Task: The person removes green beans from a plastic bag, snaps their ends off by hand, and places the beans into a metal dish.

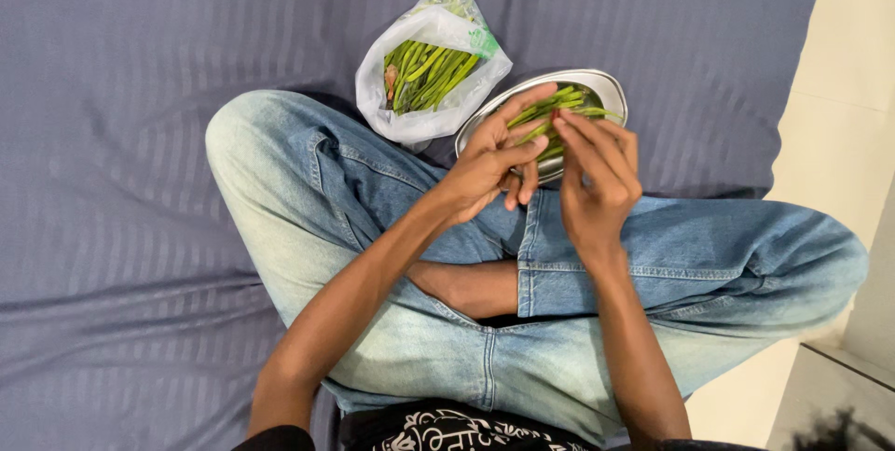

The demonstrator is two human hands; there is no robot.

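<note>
Person sits cross-legged on a bed (140, 134) in jeans (653, 255). Left hand (489, 162) and right hand (597, 176) meet over a steel plate (611, 88), fingers of both pinched together on 1 green bean (536, 130). More beans lie in the plate. Left of it, touching, an open plastic bag (438, 27) of beans.

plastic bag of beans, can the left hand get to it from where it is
Probably yes. The plastic bag lies open on the bedsheet just beyond the left hand, mouth facing up, nothing between them. That hand is pinching a green bean over the steel plate with the right hand.
</note>
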